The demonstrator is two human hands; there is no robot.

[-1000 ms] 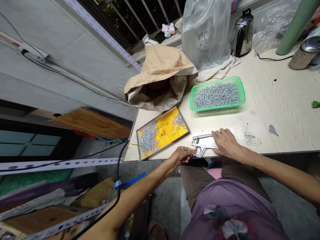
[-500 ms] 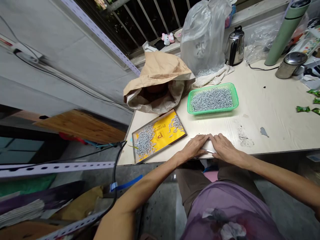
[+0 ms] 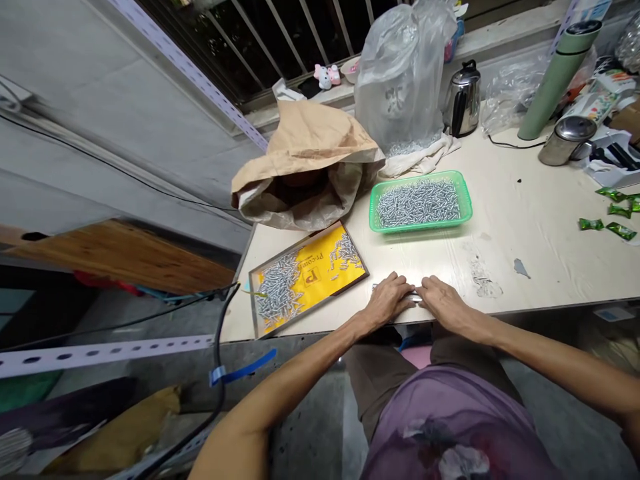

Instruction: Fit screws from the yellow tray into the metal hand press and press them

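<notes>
At the front edge of the table, my left hand (image 3: 389, 298) and my right hand (image 3: 443, 301) face each other, fingers closed. Between them runs a thin whitish strip (image 3: 416, 297), pressed flat near the tabletop. My fingers cover most of it, and its kind is unclear. To the left of my left hand lies a shallow tray (image 3: 325, 283) with a yellow printed bottom. Small silvery screws (image 3: 277, 290) are heaped at its left end, with a smaller group at the right end. Beyond my hands, a green plastic basket (image 3: 425, 225) holds a mass of similar screws.
A brown paper sack (image 3: 320, 143) lies open behind the tray. Farther back stand a clear plastic bag (image 3: 400, 87), a steel kettle (image 3: 463, 100), a green flask (image 3: 555, 87) and a metal cup (image 3: 565, 141). Green-wrapped sweets (image 3: 591, 225) lie at the right. A black cable (image 3: 223, 333) hangs at the left.
The white piece between my hands, wider and raised before, now shows as a narrow, flatter strip. My hands have moved slightly apart and lower. The view has shifted a little.
</notes>
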